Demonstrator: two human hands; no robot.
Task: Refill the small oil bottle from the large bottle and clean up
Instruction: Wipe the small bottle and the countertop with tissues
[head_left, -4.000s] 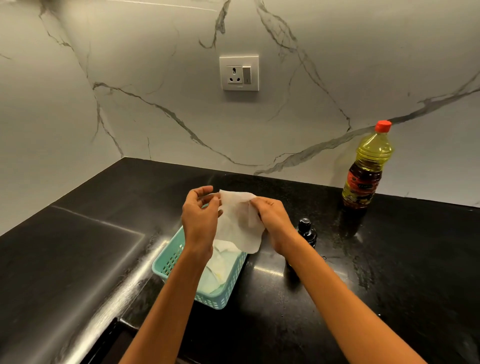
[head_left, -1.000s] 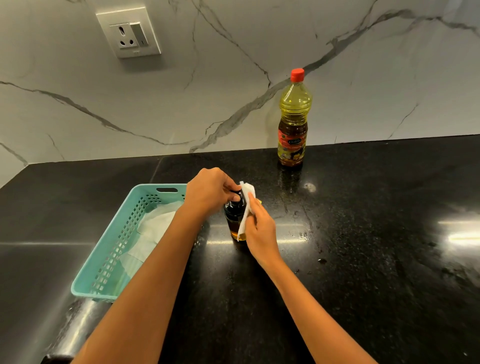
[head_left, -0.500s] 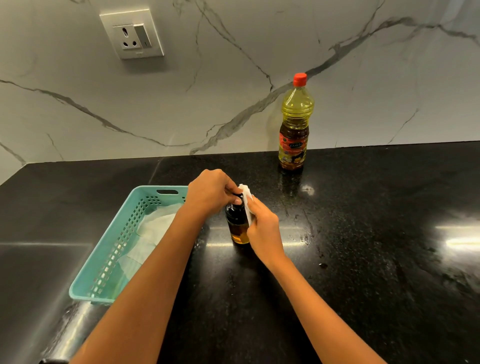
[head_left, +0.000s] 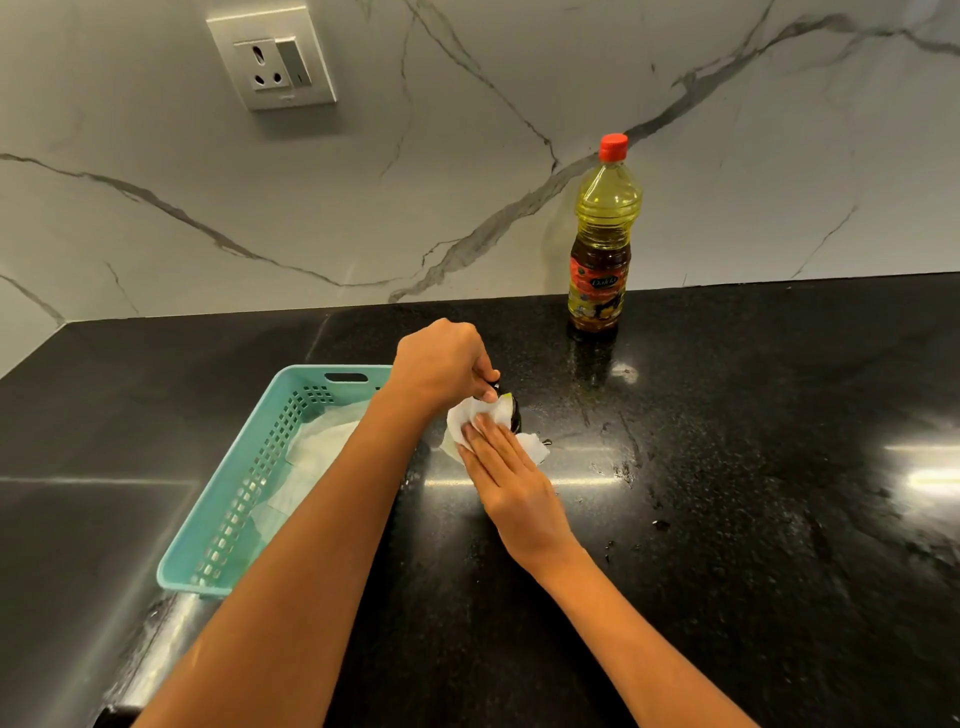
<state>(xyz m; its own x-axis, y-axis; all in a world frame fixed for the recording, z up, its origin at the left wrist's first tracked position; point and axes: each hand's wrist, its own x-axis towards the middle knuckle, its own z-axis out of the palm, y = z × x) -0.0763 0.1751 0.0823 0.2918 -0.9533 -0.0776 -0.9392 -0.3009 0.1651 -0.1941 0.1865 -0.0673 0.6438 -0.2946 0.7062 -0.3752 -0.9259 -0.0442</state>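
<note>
The right hand (head_left: 511, 480) now presses the white paper tissue (head_left: 478, 418) lower down the small dark oil bottle (head_left: 511, 413), gripped by the left hand (head_left: 441, 366) mid-worktop, so wiping seems nearly finished.

The worktop (head_left: 753, 467) was polished black speckled stone, showing bright light reflections at the right and wet smears across its middle. A white marble-effect wall (head_left: 467, 182) with grey veining rose directly behind it. A white socket plate with switch (head_left: 271, 63) was mounted on that wall, upper left.
</note>
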